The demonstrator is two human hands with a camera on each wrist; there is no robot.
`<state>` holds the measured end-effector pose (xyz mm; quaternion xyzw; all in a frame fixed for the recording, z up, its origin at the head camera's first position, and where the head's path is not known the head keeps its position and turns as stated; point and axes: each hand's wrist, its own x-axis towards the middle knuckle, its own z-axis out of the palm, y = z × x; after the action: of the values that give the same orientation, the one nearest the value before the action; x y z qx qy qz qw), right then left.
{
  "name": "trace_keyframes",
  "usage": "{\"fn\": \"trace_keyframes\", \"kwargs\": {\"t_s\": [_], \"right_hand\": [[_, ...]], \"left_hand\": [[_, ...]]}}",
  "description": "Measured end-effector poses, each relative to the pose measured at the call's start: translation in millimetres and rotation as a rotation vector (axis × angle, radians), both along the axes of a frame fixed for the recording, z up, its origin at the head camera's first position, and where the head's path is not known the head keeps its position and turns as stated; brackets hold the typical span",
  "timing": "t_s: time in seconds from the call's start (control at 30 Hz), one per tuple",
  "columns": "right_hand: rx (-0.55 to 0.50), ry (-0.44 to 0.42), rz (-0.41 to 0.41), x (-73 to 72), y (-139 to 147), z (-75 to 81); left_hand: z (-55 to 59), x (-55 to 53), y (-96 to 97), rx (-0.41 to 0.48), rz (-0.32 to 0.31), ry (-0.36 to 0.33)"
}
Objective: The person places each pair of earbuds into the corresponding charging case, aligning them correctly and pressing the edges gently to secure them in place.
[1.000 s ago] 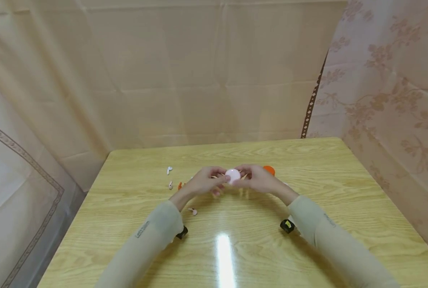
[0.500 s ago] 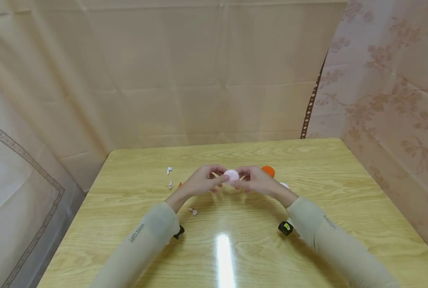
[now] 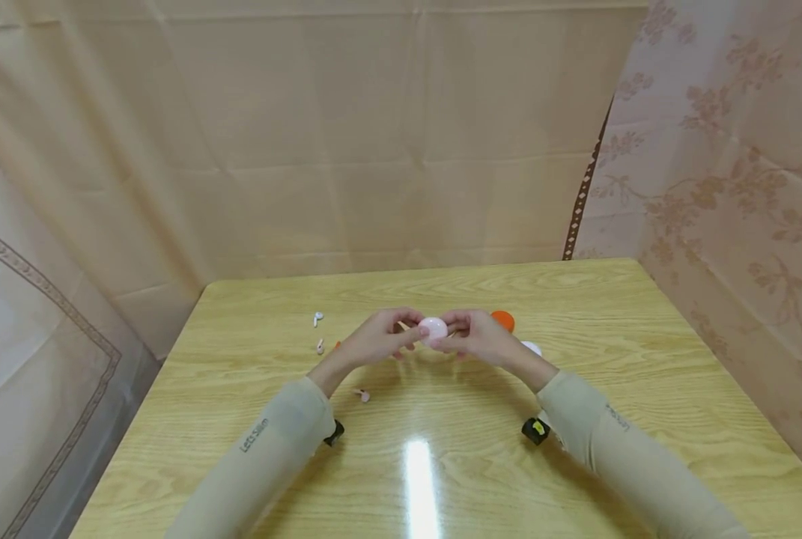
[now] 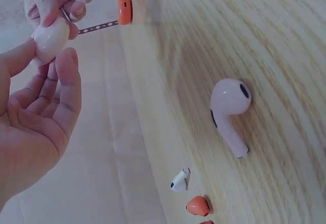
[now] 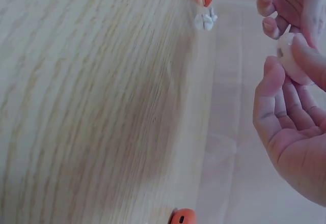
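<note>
A glossy pale pink, rounded earbud case [image 3: 433,330] is held above the table between both hands. My left hand [image 3: 379,338] pinches its left side between thumb and fingers, and the lid looks closed in the left wrist view. From the other side, my right hand [image 3: 480,337] grips the case with its thumb on the near face. A small dark slot shows on the edge of the case [image 5: 288,60] in the right wrist view. On the table below the left wrist lies a pale pink earbud [image 4: 230,102] with a short stem.
Beyond the right hand sits a round orange case [image 3: 503,320], and a white case [image 3: 532,348] shows partly behind the right wrist. Toward the left lie a white earbud [image 3: 317,317], another light earbud [image 3: 320,346] and an orange earbud [image 4: 198,205]. Curtains stand behind the table.
Both hands and the pink case have shifted slightly left since a second ago, uncovering more of the white case. Over the last half second they are almost still.
</note>
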<state>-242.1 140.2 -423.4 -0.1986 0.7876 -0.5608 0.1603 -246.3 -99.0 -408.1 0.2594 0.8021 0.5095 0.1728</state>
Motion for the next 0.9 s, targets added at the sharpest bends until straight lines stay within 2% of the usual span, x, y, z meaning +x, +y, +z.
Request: {"fn": "trace_keyframes", "kwargs": {"t_s": [0.17,0.37,0.63,0.9], "right_hand": [[-0.02,0.004,-0.009,3.5,-1.6,-0.9],[-0.063,0.01,-0.006,5.7,-1.2,-0.2],[-0.048,-0.026,0.006,3.3,3.6,-0.6],[-0.062,-0.066,-0.039,5.4,1.3,0.5]], "left_hand": [[2.8,0.8,-0.6,-0.034,0.003,0.022],[4.1,0.6,0.8,-0.054,0.041,0.025],[3.9,-1.5,-0.4,-0.048,0.045,0.026],[3.6,-4.2,-0.8,-0.037,0.047,0.013]]}}
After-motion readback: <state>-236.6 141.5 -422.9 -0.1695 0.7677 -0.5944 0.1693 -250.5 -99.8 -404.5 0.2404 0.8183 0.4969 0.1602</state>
